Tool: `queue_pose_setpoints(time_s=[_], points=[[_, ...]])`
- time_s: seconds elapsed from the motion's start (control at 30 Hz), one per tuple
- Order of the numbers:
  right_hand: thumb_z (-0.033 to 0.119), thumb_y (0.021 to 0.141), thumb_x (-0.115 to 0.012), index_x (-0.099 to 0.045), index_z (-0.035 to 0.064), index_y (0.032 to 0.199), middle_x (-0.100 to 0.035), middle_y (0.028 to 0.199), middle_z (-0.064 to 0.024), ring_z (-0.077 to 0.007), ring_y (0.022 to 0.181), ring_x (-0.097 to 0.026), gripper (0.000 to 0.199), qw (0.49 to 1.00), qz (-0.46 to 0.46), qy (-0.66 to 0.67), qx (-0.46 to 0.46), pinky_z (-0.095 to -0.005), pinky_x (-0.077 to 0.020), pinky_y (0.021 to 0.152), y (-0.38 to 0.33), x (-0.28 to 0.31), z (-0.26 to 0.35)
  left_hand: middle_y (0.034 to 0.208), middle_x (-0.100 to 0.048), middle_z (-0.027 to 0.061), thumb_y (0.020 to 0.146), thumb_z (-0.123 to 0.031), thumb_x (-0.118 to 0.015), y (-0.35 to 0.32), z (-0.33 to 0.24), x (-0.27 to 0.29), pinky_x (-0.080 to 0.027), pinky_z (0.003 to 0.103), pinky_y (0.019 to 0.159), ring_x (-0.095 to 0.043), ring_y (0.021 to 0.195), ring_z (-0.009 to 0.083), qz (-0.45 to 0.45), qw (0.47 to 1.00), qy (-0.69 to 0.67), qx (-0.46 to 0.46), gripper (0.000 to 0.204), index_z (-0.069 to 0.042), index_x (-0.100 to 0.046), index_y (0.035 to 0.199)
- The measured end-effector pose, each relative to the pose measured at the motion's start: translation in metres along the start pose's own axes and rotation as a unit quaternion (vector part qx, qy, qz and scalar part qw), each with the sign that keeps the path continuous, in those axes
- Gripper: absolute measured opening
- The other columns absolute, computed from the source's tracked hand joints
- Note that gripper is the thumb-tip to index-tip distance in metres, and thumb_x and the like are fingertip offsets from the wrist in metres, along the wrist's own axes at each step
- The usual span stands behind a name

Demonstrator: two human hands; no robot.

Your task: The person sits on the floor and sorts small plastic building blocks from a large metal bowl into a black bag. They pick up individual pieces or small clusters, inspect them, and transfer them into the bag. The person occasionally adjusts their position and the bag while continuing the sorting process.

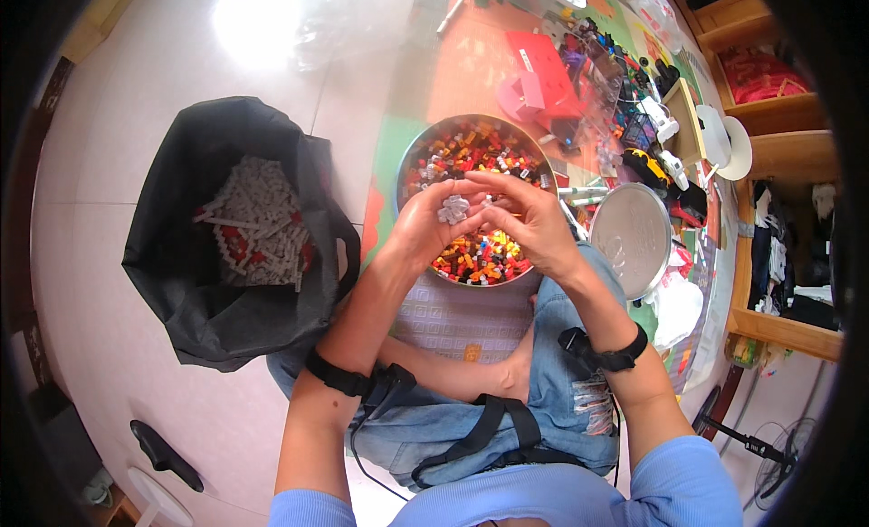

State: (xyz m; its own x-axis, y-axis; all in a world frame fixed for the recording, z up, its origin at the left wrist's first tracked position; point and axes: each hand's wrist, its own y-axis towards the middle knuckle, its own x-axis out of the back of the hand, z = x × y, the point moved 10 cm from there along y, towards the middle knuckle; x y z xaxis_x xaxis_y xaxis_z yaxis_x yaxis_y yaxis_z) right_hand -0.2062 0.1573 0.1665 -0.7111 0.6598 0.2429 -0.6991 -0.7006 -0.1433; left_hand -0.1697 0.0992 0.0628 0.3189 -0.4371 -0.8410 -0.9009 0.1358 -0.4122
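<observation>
A black bag (226, 246) of white pieces is sitting left of the metal bowl (409, 165) of coloured bricks. Above the bowl, the left hand (424, 226) and right hand (534, 221) are both pinching a small white brick cluster (453, 208), grip closed around it.

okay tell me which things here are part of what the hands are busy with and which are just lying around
In use:
- left hand and right hand, together holding a small white brick piece
- metal bowl of mixed coloured bricks, right under the hands
- black bag holding white brick assemblies, probably

Lying about:
- empty metal bowl
- red box
- toy clutter near the wooden shelf
</observation>
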Motion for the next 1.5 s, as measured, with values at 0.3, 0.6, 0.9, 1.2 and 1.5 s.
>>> queue_pose_setpoints(time_s=[0.3, 0.6, 0.9, 1.2, 1.5], points=[[0.009, 0.086, -0.055, -0.051, -0.0005, 0.114, -0.060, 0.102, -0.0112, -0.0137, 0.083, -0.061, 0.030, 0.987, -0.060, 0.143, -0.050, -0.0239, -0.0515, 0.071, -0.010, 0.027, -0.006, 0.103, -0.055, 0.0155, 0.092, -0.020, -0.037, 0.001, -0.007, 0.006, -0.051, 0.035, 0.085, -0.057, 0.099, 0.0267, -0.027, 0.999, 0.017, -0.022, 0.033, 0.005, -0.049, 0.108], [0.011, 0.084, -0.056, -0.060, 0.0010, 0.101, -0.064, 0.090, -0.0074, -0.0108, 0.076, -0.062, 0.020, 0.993, -0.091, -0.058, -0.040, -0.0244, -0.0498, 0.065, -0.005, 0.052, -0.046, 0.099, -0.056, 0.0149, 0.091, -0.020, -0.040, -0.001, -0.017, 0.010, -0.051, 0.034, 0.081, -0.058, 0.093, 0.0258, -0.065, 0.996, -0.013, -0.059, 0.030, 0.005, -0.051, 0.105], [0.009, 0.074, -0.063, -0.060, 0.0048, 0.086, -0.057, 0.079, -0.0109, -0.0277, 0.074, -0.058, 0.013, 0.903, -0.014, -0.422, 0.072, -0.0363, -0.0469, 0.064, 0.001, 0.017, -0.055, 0.096, -0.056, 0.0135, 0.090, -0.018, -0.043, -0.002, -0.031, 0.031, -0.051, 0.034, 0.081, -0.058, 0.094, 0.0259, -0.123, 0.984, -0.052, -0.122, 0.026, 0.004, -0.052, 0.099], [0.012, 0.073, -0.063, -0.057, 0.0041, 0.082, -0.055, 0.077, -0.0116, -0.0280, 0.073, -0.056, 0.014, 0.937, -0.048, -0.344, 0.044, -0.0385, -0.0453, 0.064, 0.011, 0.029, -0.068, 0.095, -0.057, 0.0129, 0.090, -0.018, -0.041, -0.003, -0.031, 0.024, -0.051, 0.035, 0.082, -0.058, 0.093, 0.0257, -0.119, 0.986, -0.027, -0.109, 0.026, 0.004, -0.051, 0.101], [0.011, 0.071, -0.068, -0.058, 0.0035, 0.088, -0.058, 0.078, -0.0089, -0.0181, 0.067, -0.059, 0.021, 0.931, -0.040, -0.364, 0.007, -0.0293, -0.0470, 0.063, 0.011, 0.031, -0.064, 0.094, -0.057, 0.0129, 0.090, -0.018, -0.042, -0.003, -0.030, 0.021, -0.051, 0.035, 0.081, -0.058, 0.092, 0.0258, -0.099, 0.988, -0.034, -0.110, 0.025, 0.004, -0.052, 0.101]])
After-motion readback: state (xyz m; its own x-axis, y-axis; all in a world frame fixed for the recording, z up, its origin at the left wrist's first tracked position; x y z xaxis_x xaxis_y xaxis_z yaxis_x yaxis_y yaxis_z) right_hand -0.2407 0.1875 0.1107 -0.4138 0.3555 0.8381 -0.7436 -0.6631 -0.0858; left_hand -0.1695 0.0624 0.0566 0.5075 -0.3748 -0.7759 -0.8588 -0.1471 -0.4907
